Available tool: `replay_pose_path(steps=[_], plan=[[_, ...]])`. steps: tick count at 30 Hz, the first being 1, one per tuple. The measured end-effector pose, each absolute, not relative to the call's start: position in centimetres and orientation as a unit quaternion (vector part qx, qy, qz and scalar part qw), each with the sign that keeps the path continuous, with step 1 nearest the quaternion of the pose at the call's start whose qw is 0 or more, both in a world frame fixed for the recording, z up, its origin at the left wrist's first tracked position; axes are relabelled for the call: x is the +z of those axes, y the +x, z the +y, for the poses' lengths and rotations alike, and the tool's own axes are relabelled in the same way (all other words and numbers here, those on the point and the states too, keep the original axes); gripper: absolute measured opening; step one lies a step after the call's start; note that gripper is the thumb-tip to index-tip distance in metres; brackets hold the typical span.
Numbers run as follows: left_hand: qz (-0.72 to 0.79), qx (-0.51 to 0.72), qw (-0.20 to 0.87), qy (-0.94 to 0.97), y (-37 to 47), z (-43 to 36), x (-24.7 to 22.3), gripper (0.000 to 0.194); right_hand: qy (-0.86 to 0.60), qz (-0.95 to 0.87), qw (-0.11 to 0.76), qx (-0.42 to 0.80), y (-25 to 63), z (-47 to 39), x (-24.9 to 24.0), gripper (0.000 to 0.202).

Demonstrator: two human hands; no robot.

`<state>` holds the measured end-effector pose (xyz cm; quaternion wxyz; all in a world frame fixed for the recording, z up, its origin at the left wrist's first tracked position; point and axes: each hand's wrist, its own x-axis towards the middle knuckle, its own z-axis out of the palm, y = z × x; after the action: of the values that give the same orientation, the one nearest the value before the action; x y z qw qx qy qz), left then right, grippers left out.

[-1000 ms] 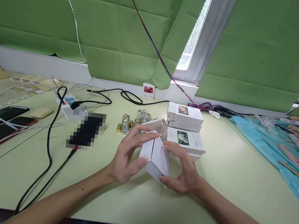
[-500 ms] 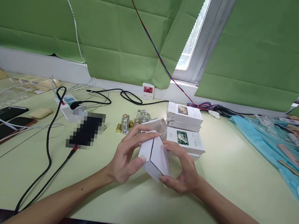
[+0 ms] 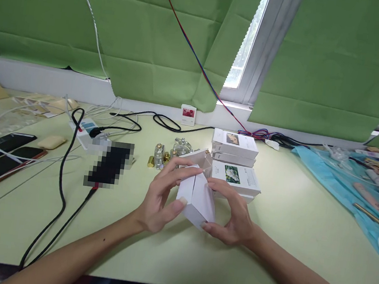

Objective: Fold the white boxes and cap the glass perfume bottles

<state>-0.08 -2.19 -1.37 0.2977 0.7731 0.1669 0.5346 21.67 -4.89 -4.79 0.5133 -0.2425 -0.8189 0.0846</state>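
A small white box [image 3: 199, 198] is held tilted between both hands above the table. My left hand [image 3: 163, 198] grips its left side, thumb on the near face and fingers over the top. My right hand [image 3: 232, 214] pinches its right side with thumb and fingers. A thin seam runs along the box's upper edge. Just behind the hands are white boxes with a flower picture [image 3: 237, 175] and another white stack [image 3: 235, 143] farther back. Glass bottles [image 3: 182, 146] and a gold cap [image 3: 151, 161] stand left of them.
A pixelated dark device [image 3: 110, 164], black cables [image 3: 62, 181], a power strip [image 3: 85, 131] and phones [image 3: 3, 165] lie at left. A small card box [image 3: 188, 115] leans at the back. Blue sheeting [image 3: 343, 184] with assorted items covers the right side; part of another person's hand shows there.
The dark gap along the seam of the held box has narrowed to a thin line. Both hands keep nearly the same grip and place.
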Motion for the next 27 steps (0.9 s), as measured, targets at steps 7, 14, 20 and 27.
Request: replay_pose_path(steps=[7,14,20,27], plan=[[0.164,0.534,0.296,0.775,-0.08,-2.08,-1.51,0.051,-0.246,-0.817,0.514,0.088,21.7,-4.93,-4.89,0.069],[0.167,0.531,0.291,0.778,-0.12,-2.09,-1.62,0.051,-0.238,-0.817,0.518,0.092,21.63,-4.9,-4.88,0.069],[0.17,0.535,0.276,0.78,-0.08,-2.0,-1.64,0.051,-0.234,-0.814,0.523,0.093,21.58,-4.85,-4.94,0.071],[0.17,0.534,0.274,0.781,-0.09,-1.86,-1.94,0.052,-0.231,-0.815,0.525,0.083,21.58,-4.85,-4.76,0.072]])
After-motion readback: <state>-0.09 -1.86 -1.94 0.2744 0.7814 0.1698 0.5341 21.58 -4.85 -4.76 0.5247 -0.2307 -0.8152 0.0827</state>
